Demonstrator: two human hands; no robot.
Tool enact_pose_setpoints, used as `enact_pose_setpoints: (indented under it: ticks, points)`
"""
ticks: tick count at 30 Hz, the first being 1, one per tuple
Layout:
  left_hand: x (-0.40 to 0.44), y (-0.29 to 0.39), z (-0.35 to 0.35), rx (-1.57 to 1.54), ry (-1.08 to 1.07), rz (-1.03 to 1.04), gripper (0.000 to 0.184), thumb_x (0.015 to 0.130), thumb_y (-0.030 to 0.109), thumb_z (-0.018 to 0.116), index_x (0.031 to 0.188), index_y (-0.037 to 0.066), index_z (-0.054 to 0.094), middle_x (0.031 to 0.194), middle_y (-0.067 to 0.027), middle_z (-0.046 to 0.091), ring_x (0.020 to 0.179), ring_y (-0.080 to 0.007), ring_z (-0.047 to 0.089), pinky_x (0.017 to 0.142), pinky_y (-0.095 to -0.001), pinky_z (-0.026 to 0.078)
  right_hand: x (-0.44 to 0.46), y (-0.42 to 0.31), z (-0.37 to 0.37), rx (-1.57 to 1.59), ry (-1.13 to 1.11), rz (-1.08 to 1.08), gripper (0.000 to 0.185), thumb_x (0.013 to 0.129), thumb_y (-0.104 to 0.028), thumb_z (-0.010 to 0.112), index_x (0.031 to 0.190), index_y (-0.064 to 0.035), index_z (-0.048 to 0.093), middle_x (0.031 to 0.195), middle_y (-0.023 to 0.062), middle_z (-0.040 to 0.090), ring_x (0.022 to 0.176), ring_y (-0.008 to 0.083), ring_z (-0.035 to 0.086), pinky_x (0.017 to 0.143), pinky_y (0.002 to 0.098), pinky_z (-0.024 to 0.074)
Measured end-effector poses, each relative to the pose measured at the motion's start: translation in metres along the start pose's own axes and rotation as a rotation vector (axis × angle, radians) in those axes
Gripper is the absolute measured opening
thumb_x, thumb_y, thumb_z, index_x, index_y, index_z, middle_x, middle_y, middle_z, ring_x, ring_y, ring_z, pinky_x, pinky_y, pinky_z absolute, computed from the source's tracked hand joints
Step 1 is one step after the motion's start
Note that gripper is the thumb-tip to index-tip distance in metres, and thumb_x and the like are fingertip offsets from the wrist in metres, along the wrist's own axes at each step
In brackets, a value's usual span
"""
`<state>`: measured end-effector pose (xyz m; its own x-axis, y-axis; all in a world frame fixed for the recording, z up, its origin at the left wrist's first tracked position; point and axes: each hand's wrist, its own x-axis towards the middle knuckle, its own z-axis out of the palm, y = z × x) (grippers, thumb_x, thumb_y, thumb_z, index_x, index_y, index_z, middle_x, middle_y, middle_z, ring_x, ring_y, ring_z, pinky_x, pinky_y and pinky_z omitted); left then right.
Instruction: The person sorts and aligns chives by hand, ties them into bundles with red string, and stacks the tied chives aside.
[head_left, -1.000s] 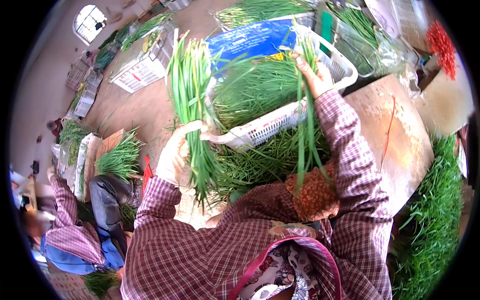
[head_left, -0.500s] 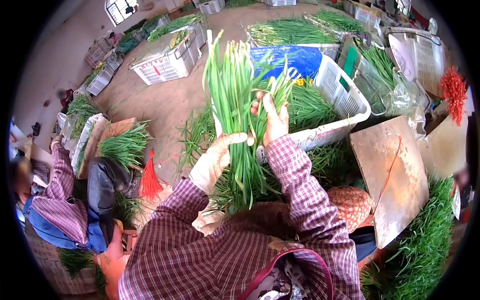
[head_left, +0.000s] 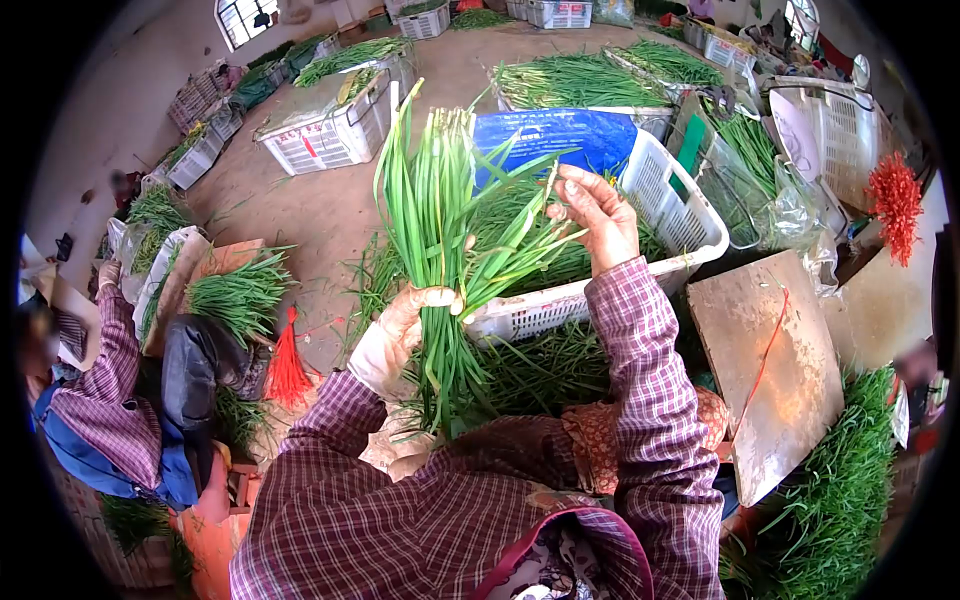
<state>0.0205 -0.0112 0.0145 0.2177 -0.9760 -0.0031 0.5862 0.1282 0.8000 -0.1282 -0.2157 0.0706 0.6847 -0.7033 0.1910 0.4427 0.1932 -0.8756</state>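
My left hand (head_left: 404, 314) is wrapped round the middle of a bunch of garlic chives (head_left: 432, 200), held upright with the pale cut ends at the top and the leaves hanging below. Several stalks splay out from the bunch to the right. At their tips my right hand (head_left: 600, 212) is closed, thumb and fingers pinching a thin, pale chive leaf (head_left: 551, 185). Behind the bunch stands a white plastic crate (head_left: 690, 250) with more chives inside and a blue sheet (head_left: 570, 138) over its far side.
On the right leans a worn board (head_left: 770, 370) beside a heap of greens (head_left: 840, 480). Red ties (head_left: 290, 365) lie on the left near a seated person (head_left: 110, 430) and a pile of chives (head_left: 240, 293). Further crates (head_left: 325, 135) stand across the floor.
My right hand has moved right, away from the bunch, drawing out a thin leaf. The bunch in my left hand has shifted left and its right-hand stalks now fan out.
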Motion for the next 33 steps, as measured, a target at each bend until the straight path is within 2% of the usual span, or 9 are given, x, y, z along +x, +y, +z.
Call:
enact_pose_setpoints:
  ticks: [11,13,16,19,23,25,27,30,33]
  points:
    - [-0.007,0.005,-0.007,-0.027,-0.04,-0.005,0.079,0.072,0.007,0.066,0.141,0.003,0.027,0.069,-0.0048,0.056,0.061,-0.0145,0.054,0.064,-0.0332,0.049,0.004,-0.004,-0.061,-0.113,0.166,-0.145,0.022,0.092,-0.028,0.056,0.098,-0.0095,0.065,0.059,-0.0101,0.045,0.042,-0.0011,0.028,0.037,0.0164,0.0191]
    - [-0.008,0.003,-0.013,-0.048,-0.049,-0.022,0.078,0.072,0.006,0.065,0.141,0.003,0.027,0.068,-0.0048,0.056,0.061,-0.0148,0.053,0.064,-0.0329,0.049,0.005,-0.003,-0.104,-0.256,0.196,-0.216,0.02,0.092,-0.025,0.055,0.1,-0.0097,0.065,0.062,-0.0078,0.051,0.045,0.0012,0.039,0.04,0.0178,0.0293]
    - [-0.008,0.0,-0.018,-0.079,-0.036,-0.007,0.082,0.069,0.006,0.066,0.141,0.005,0.027,0.076,-0.0045,0.059,0.055,-0.0177,0.053,0.056,-0.0306,0.046,-0.013,0.009,-0.135,-1.156,0.011,-0.184,0.026,0.088,-0.029,0.057,0.107,-0.013,0.064,0.078,0.0052,0.067,0.066,0.0194,0.064,0.066,0.0341,0.0521]
    - [-0.007,-0.004,-0.02,-0.033,-0.078,0.037,0.075,0.073,0.008,0.063,0.14,0.002,0.03,0.062,-0.0028,0.053,0.058,-0.0151,0.051,0.057,-0.0314,0.044,-0.026,0.015,-0.119,-1.514,-0.184,-0.303,0.034,0.084,-0.031,0.06,0.111,-0.0098,0.062,0.101,0.0155,0.064,0.093,0.0255,0.063,0.081,0.0406,0.0506]
    - [-0.006,-0.003,-0.009,-0.095,-0.051,-0.013,0.075,0.072,0.006,0.064,0.139,0.001,0.03,0.068,-0.004,0.055,0.058,-0.0138,0.051,0.056,-0.0319,0.044,-0.014,0.021,-0.067,-0.951,-0.082,-0.314,0.048,0.079,-0.02,0.067,0.123,-0.0102,0.053,0.114,0.0137,0.059,0.093,0.0217,0.063,0.08,0.0344,0.0532]
    - [-0.006,-0.002,-0.005,-0.062,-0.07,-0.012,0.076,0.072,0.005,0.064,0.139,0.0,0.029,0.069,-0.0039,0.054,0.06,-0.0133,0.052,0.056,-0.032,0.044,-0.015,0.004,-0.036,-0.674,-0.142,0.049,0.05,0.081,-0.017,0.065,0.127,-0.0106,0.049,0.117,0.0122,0.057,0.081,0.0157,0.064,0.073,0.0301,0.0546]
    - [-0.006,-0.004,-0.009,-0.052,-0.058,0.0,0.075,0.072,0.006,0.064,0.139,0.001,0.03,0.092,-0.0073,0.057,0.061,-0.013,0.051,0.057,-0.0329,0.045,-0.004,0.018,-0.033,-0.574,-0.135,0.004,0.026,0.088,-0.014,0.055,0.112,-0.0076,0.06,0.087,0.006,0.065,0.058,0.0101,0.059,0.06,0.0251,0.0527]
    - [-0.009,-0.005,-0.014,-0.045,-0.044,-0.022,0.073,0.073,0.007,0.064,0.138,0.003,0.031,0.129,-0.0093,0.049,0.062,-0.0128,0.051,0.058,-0.0339,0.047,-0.004,0.021,-0.055,-0.792,-0.007,-0.183,0.022,0.091,-0.016,0.049,0.095,-0.0063,0.068,0.073,0.0038,0.064,0.053,0.0091,0.057,0.05,0.0245,0.0503]
    - [-0.008,-0.006,-0.01,0.034,-0.02,-0.008,0.079,0.072,0.01,0.067,0.14,0.0,0.027,0.07,-0.0017,0.052,0.057,-0.0121,0.049,0.052,-0.0282,0.043,-0.008,0.016,-0.097,-0.843,0.257,-0.054,0.03,0.092,-0.026,0.049,0.101,-0.0047,0.067,0.08,0.0079,0.067,0.054,0.0108,0.06,0.053,0.0251,0.0518]
